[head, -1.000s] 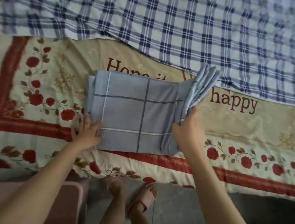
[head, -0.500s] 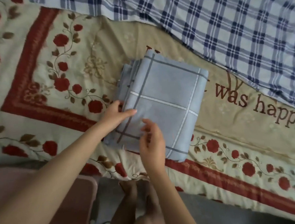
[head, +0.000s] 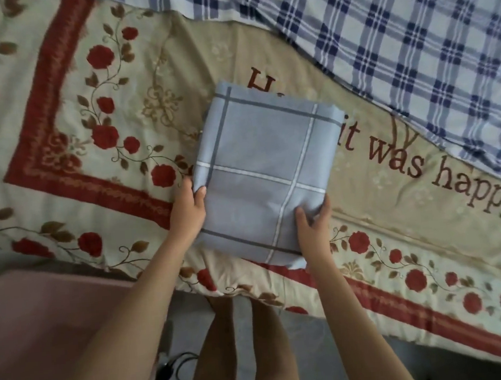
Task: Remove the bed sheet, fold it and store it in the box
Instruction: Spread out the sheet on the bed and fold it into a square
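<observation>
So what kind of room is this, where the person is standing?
Probably a bedroom. A rose-patterned quilt and a blue checked blanket are spread out like bedding, a folded sheet sits on the quilt, and a pink box stands beside them.

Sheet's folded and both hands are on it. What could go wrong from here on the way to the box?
1. The left hand and right hand grip the folded sheet only along its near half; lifted so, the far layers may sag and unfold.
2. The pink box shows a flat top, possibly a lid, and both hands are occupied.
3. A cable lies on the floor by the feet: a trip hazard.
</observation>
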`<state>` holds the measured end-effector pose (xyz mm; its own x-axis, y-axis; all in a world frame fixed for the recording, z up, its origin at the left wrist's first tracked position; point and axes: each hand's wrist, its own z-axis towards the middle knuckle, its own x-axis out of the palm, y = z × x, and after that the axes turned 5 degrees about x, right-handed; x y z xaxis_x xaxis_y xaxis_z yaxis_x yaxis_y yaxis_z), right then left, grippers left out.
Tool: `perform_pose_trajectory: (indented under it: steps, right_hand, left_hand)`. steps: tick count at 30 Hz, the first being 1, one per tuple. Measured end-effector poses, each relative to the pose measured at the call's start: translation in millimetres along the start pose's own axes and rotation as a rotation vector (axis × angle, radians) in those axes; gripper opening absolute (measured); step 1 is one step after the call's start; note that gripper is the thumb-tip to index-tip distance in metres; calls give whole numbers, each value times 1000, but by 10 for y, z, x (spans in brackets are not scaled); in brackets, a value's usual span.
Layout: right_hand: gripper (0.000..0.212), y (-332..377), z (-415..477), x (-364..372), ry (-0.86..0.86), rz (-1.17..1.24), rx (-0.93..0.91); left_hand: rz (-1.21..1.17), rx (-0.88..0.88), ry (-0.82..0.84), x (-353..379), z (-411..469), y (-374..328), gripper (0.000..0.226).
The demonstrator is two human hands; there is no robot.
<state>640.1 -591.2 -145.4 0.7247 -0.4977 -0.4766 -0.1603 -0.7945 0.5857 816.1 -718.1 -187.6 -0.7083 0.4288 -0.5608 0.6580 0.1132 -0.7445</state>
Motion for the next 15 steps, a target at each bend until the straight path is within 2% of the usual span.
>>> perform_pose_trajectory:
  steps: [2,4,5,7,9,11,13,15]
  right_hand:
    - [79,61,-36,-9,-67,-100,-54]
    - [81,208,-11,-50,-143,-336,-356]
    - [77,318,69,-53,-159,-467,-495]
    - [66,593,318,5,-118,-687,-634]
    - [60,812,603,113,-75,-893,-676]
    - [58,842,805,222,-70,-1092,-752]
    - [59,754,985,321,-45,-1186,-796]
    - [59,711,1113,364,-29,-1178,-792]
  left_hand:
    - [72,-39,-63,23,-107,-57,21]
    - [205,-69,-145,34,-198,-152,23]
    - [304,-49,-188,50,-212,-228,33]
    - [484,144,-251,104,-143,-416,55]
    - [598,434,-184,182,67,-655,58]
    - [711,592,-36,280,402,-790,56]
    - [767,554,74,440,730,-726,60]
    - [786,481,130,560,886,-573,66]
